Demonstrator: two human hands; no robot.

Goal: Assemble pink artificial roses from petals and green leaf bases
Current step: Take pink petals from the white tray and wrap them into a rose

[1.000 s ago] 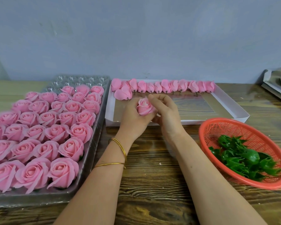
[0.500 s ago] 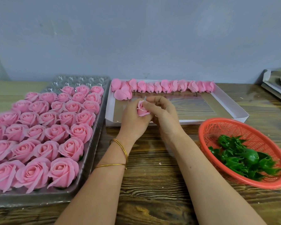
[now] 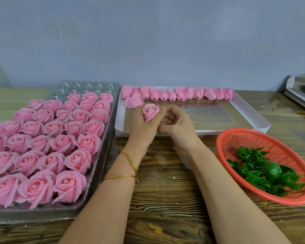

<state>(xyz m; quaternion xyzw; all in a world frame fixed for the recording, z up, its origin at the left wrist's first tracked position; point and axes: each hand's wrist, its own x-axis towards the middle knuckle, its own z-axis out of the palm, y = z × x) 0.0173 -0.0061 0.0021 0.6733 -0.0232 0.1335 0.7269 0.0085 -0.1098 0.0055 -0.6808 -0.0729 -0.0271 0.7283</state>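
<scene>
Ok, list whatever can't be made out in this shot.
Head view only:
- Base of the rosebud: hidden inside the left hand, so a leaf base can't be confirmed.
- Right hand grip: fingers curl inward, contents unseen.
- Tray of finished roses: cut off by the left edge.
- Grey stack: cut off right.

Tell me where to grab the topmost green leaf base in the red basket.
Grip the round green plastic leaf base by its smooth domed cup, coming from above through the red mesh basket's open top. The cup faces up and clear; the thin pointed sepals around it would likely bend.
</scene>
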